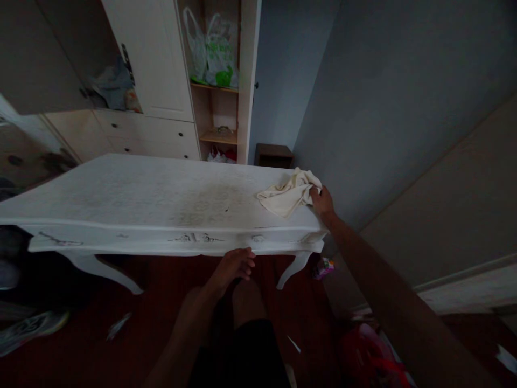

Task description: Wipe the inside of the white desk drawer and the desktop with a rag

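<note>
A cream cloth (285,196) lies crumpled on the right end of a white table (133,186). My right hand (322,202) grips the cloth's right side, fingers closed into its folds. Grey-brown smudges darken the middle of the tabletop, and one small dark speck (226,209) sits there. Below the table's front edge, close to the drawer front with its carved trim (196,237), my left hand (234,267) hangs with loosely bent fingers, slightly apart, and holds nothing.
Behind the table stands a white wardrobe (165,59) with plastic bags (220,54) on a shelf. A grey wall rises to the right. On the dark red floor are a small pink box (323,268), a red bag (369,355) and a shoe (32,330).
</note>
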